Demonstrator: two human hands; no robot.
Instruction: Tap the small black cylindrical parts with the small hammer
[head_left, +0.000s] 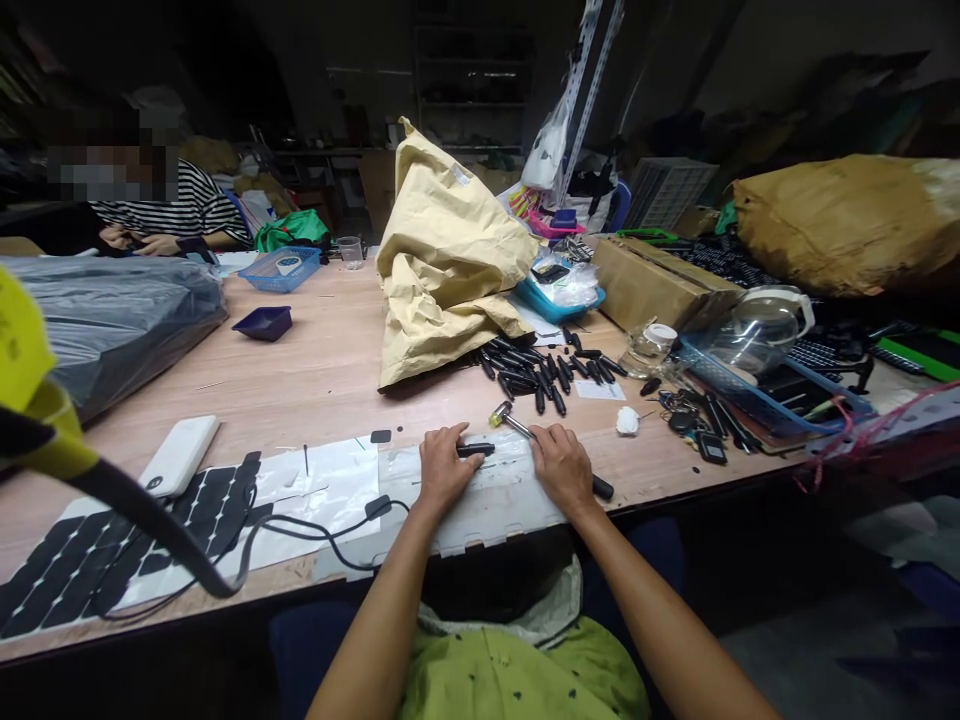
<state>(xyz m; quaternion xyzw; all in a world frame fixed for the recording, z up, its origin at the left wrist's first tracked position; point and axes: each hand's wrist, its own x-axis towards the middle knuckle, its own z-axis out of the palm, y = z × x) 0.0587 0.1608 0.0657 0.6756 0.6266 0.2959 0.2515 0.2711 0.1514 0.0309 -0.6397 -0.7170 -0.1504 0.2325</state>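
My left hand (pixel 444 468) is closed around a short black cylindrical piece (pixel 480 450), which lies sideways just above or on a grey-white work sheet (pixel 480 510). The fingers hide its left end. In my right hand (pixel 561 465) is a small hammer (pixel 519 428), gripped along its handle. Its yellowish head points away from me, near the tip of the black piece, and the dark handle end sticks out below my palm. Beyond both hands lies a heap of similar black pieces (pixel 536 370), spread in front of a crumpled tan sack (pixel 442 260).
To the left are sheets with black stickers (pixel 217 510), a white power bank (pixel 180 455) and a looping cable (pixel 300 530). At right sit a blue basket (pixel 780 380), keys (pixel 682 420) and a cardboard box (pixel 660 280). Another person (pixel 187 205) sits far left.
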